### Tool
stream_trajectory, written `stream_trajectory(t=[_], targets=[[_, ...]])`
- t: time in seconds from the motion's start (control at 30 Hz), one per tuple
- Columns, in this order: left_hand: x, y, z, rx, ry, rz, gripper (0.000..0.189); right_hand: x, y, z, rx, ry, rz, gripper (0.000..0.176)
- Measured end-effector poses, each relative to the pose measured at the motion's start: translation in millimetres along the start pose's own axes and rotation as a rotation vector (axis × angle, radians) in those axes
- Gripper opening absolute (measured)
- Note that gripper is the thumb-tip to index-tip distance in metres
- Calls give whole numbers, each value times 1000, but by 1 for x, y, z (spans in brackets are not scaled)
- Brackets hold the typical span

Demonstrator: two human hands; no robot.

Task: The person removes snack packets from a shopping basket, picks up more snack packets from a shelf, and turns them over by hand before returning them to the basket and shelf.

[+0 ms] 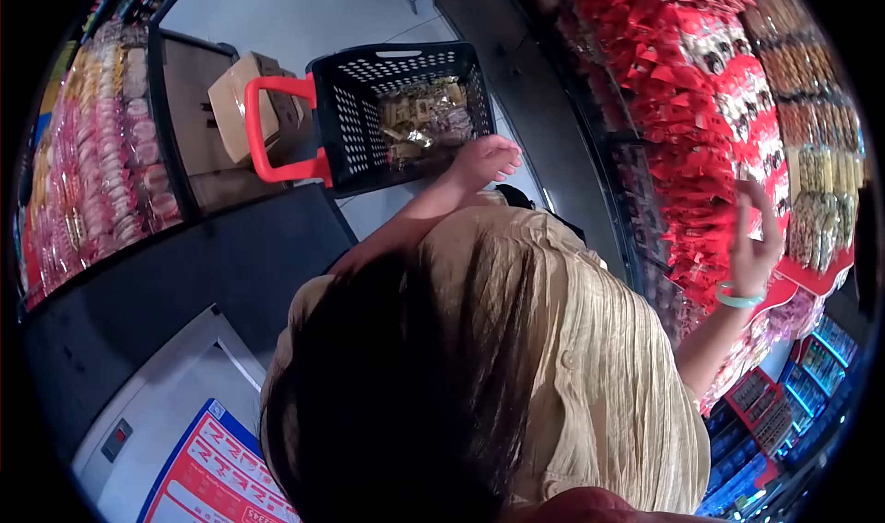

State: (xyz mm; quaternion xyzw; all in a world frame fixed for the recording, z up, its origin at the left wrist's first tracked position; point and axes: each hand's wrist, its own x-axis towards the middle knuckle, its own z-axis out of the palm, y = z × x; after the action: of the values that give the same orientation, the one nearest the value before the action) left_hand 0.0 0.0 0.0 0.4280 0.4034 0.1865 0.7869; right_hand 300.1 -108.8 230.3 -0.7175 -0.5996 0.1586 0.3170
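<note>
My left hand [486,162] hangs with loose fingers at the near right corner of a black plastic shopping basket [350,108] with red handles; nothing is in it. Several gold and brown snack packets [426,117] lie inside the basket. My right hand [754,243], with a teal band on the wrist, is raised with fingers spread in front of hanging red snack packets [701,108] on the shelf at the right. It holds nothing. My beige pleated blouse and dark hair fill the lower middle of the view.
A cardboard box [241,99] sits behind the basket on a dark counter. Pink packaged goods [101,154] line the left shelf. Packets of nuts [816,191] hang at far right. A red, white and blue floor sign [207,472] lies at lower left.
</note>
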Motion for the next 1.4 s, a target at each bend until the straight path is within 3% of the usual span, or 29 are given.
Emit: stream_trajectory(t=[0.07,0.1,0.13,0.2,0.23,0.4,0.47,0.57,0.7,0.77,0.83,0.9,0.93,0.97,1.03,1.07,1.1,1.17,1.23,1.27,1.37,1.4], targets=[[-9,-14,23,18,-7,-7,25,0,-7,20,-114,-79,3,21],[-2,-23,-19,19,24,-23,25,17,-2,89,-115,-172,-83,21],[5,-41,-20,91,1,-7,24,18,14,123,-152,-230,-192,19],[2,-43,-28,185,-31,-28,20,7,48,190,-269,-435,-225,16],[1,-42,-35,175,-18,-33,20,5,42,218,-121,-475,-229,16],[7,-74,-90,222,164,25,24,-10,38,310,18,-737,79,23],[4,-75,-112,208,197,-95,25,-15,60,337,13,-811,136,26],[9,-79,-143,208,244,-138,27,-19,93,365,296,-767,456,21],[23,-99,-178,224,323,-211,27,-1,131,405,360,-702,827,17],[28,-102,-192,290,349,-202,26,21,139,428,323,-707,877,16],[47,-130,-212,263,343,-152,26,51,137,452,161,-783,786,17],[65,-169,-223,157,394,-36,22,69,163,512,-63,-783,485,27],[68,-167,-226,129,413,-53,21,81,152,526,117,-731,524,39],[72,-167,-228,101,430,-69,21,86,188,576,30,-767,531,49],[83,-184,-230,82,499,-9,20,129,170,620,17,-861,541,52],[85,-188,-230,40,491,-90,18,132,204,669,-50,-867,497,56],[86,-186,-231,0,487,-171,18,156,182,680,-94,-859,633,62],[90,-189,-225,-75,562,-160,22,182,197,732,-129,-878,749,68],[90,-222,-221,-102,594,-232,22,192,224,785,-173,-823,835,75],[89,-235,-225,-293,556,-242,23,198,222,799,-165,-793,855,80],[85,-236,-221,-524,504,-260,25,208,225,838,-209,-698,932,93],[88,-235,-220,-461,509,-248,25,209,226,849,-228,-674,960,96]])
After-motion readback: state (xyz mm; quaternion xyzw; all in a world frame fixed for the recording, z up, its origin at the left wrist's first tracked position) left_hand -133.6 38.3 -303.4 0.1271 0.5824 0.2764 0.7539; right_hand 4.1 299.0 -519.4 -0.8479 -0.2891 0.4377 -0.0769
